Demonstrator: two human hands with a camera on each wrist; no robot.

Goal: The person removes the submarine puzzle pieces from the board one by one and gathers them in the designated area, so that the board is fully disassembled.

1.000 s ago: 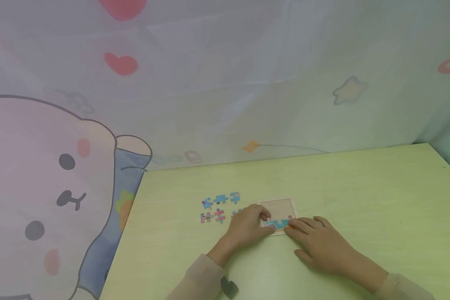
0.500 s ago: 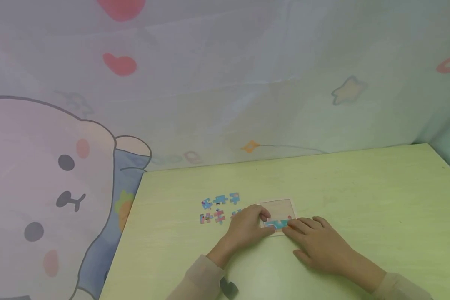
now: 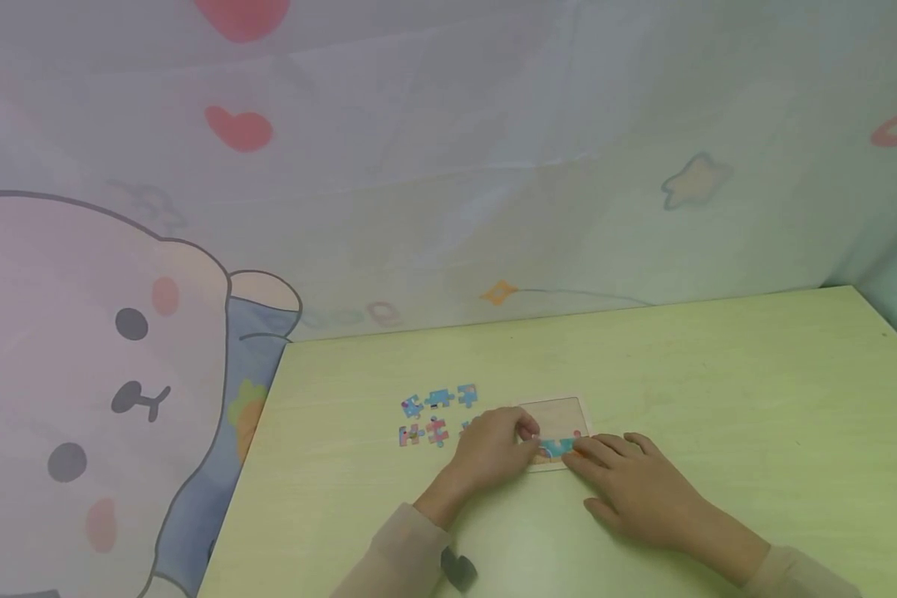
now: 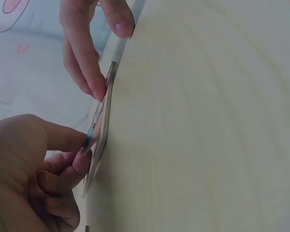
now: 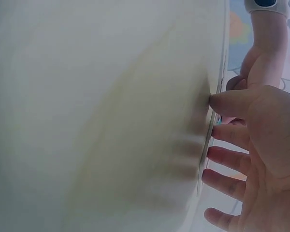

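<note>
A small puzzle tray [image 3: 556,414] lies on the table, its upper part bare wood. Teal jigsaw pieces [image 3: 558,448] sit along its near side. My left hand [image 3: 492,453] is at the tray's left edge. In the left wrist view its thumb and forefinger pinch a thin jigsaw piece [image 4: 90,140], tilted at the tray's rim; in the head view the fingers mostly hide it. Across the tray, my right hand [image 3: 639,486] rests with extended fingertips on the near right corner. The right wrist view shows its fingers spread along the tray's edge.
Several loose jigsaw pieces [image 3: 437,431] lie in two rows left of the tray, one partly behind my left hand. The pale green table [image 3: 718,390] ends at a printed curtain [image 3: 433,166] at the back. A dark heart shape [image 3: 459,571] shows beside my left sleeve.
My left thumb has drawn up and back toward the forefinger, exposing more of the tray's near left part. The right hand and the loose pieces stay where they were.
</note>
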